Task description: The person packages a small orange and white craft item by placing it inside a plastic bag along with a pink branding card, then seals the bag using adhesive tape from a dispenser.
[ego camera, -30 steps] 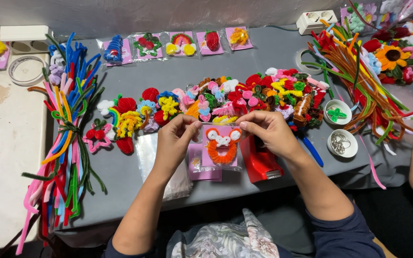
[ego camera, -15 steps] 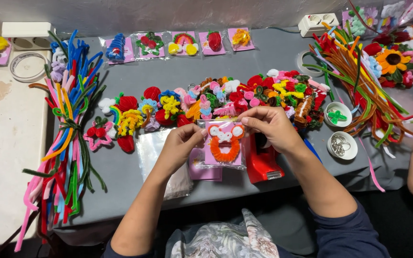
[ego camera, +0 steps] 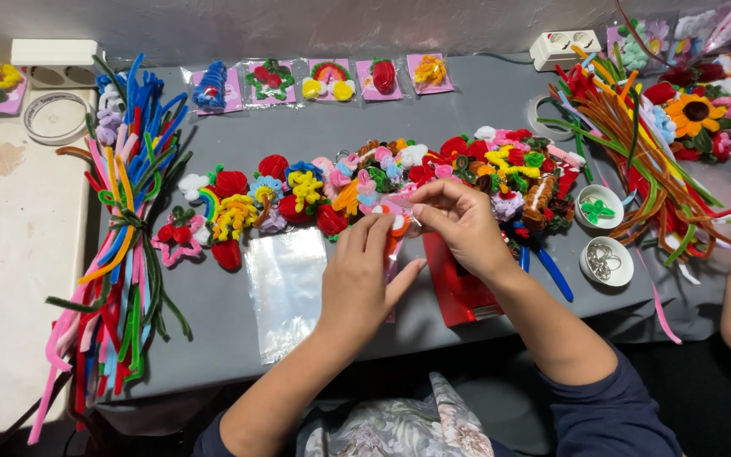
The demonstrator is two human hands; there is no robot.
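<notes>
My left hand lies flat over a clear packet holding an orange and white pipe-cleaner charm on a pink card, pressing it against the grey table. My right hand pinches the packet's top edge between thumb and fingers. Only a sliver of the charm and card shows between the two hands. A red tape dispenser sits just under my right wrist. A stack of clear plastic bags lies to the left of my left hand.
A row of pipe-cleaner charms runs across the table. Finished packets line the far edge. Pipe-cleaner bundles lie at left and right. Two small white dishes and blue-handled pliers sit right.
My left hand moved from the packet's left edge to lie flat on top of it. The right hand shifted slightly left and up, still pinching the top edge. The packet is now mostly covered.
</notes>
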